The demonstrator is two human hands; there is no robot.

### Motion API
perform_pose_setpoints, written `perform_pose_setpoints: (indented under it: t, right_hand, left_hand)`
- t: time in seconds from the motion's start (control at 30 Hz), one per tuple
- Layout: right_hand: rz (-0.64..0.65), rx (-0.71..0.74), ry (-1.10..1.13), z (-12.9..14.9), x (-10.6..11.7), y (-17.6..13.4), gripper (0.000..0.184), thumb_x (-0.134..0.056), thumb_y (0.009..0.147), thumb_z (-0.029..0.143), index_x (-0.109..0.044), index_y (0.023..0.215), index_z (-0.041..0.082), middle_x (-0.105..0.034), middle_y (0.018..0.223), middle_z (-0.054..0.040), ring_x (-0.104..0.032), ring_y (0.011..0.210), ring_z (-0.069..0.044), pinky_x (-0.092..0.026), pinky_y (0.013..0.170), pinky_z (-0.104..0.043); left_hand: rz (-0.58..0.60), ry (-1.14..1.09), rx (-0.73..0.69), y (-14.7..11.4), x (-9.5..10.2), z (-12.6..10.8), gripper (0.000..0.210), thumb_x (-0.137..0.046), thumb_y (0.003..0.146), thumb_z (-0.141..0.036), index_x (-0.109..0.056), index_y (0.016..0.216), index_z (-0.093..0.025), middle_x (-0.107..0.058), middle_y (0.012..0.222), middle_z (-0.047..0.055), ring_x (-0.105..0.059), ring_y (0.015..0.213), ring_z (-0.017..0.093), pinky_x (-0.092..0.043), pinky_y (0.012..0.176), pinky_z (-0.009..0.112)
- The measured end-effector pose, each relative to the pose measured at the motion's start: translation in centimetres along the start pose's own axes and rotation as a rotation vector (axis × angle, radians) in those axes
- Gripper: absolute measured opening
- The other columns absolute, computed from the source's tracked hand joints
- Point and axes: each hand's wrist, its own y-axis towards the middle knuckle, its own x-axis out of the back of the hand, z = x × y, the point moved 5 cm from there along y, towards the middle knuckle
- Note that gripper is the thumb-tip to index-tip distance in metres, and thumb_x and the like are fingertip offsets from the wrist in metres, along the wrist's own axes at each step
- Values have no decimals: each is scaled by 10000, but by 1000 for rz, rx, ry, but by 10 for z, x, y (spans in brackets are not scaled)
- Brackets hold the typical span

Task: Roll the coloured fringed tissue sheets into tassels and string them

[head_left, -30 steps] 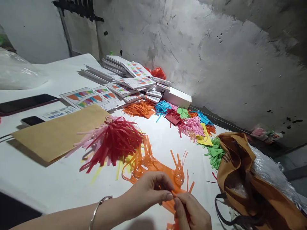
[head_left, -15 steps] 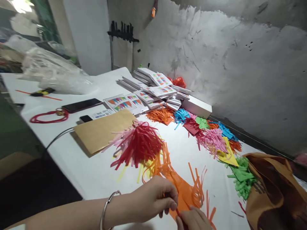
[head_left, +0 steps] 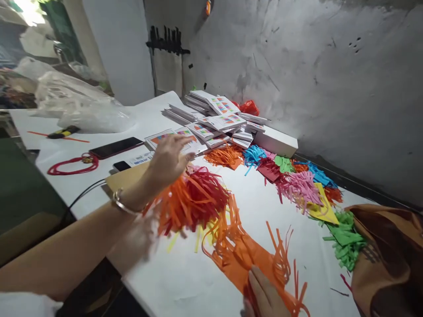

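My left hand point(head_left: 170, 158) is raised above a pile of tassels, fingers stretched out and apart. Just below it, an orange tassel point(head_left: 178, 204) lies over a red tassel point(head_left: 206, 189), with yellow strips point(head_left: 198, 240) showing underneath. At the bottom edge, my right hand point(head_left: 266, 295) is on a fringed orange paper sheet point(head_left: 254, 253). Its fingers are together on the paper, with a darker fold between them and the thumb; the rest of the hand is cut off by the frame.
A tan envelope point(head_left: 124, 176), a phone point(head_left: 115, 147) and a red cord point(head_left: 72, 164) lie left. Printed card packs point(head_left: 224, 121) are stacked at the back. Coloured fringe bundles point(head_left: 299, 187) line the wall side, ending near a brown bag point(head_left: 390, 246).
My left hand has moved from the orange sheet up and left to the tassel pile. An orange tassel now lies over the red one. My right hand stays at the sheet.
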Motion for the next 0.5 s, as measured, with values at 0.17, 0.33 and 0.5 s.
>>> perform_pose_setpoints:
  t: [0.17,0.33,0.5]
  right_hand:
    - [123,97,-132,7,-8,-11,336,-462,985,252,-637,1248,137,-713,1255,-130,-691,1154,-299,-605,925,-421]
    - [134,42,-205,8,-2,-20,361,-446,988,271,-634,1252,109,-665,1312,-207,-670,1189,-320,-613,918,-426]
    - [161,31,-222,16,0,-26,314,-492,963,229,-663,1196,107,-695,1274,-176,-673,1179,-336,-613,932,-449]
  left_hand:
    - [739,-462,-695,-115,-94,-111,127,-580,964,-166,-680,1042,-166,-726,1026,86,-640,937,183,-516,849,278]
    - [799,-297,-848,-182,-147,-141,93,-612,975,-240,-663,923,-183,-697,964,57,-598,856,198,-460,819,327]
    - [588,18,-511,-154,-167,-93,239,-634,927,-320,-653,1093,-149,-698,1120,137,-595,980,295,-402,891,427]
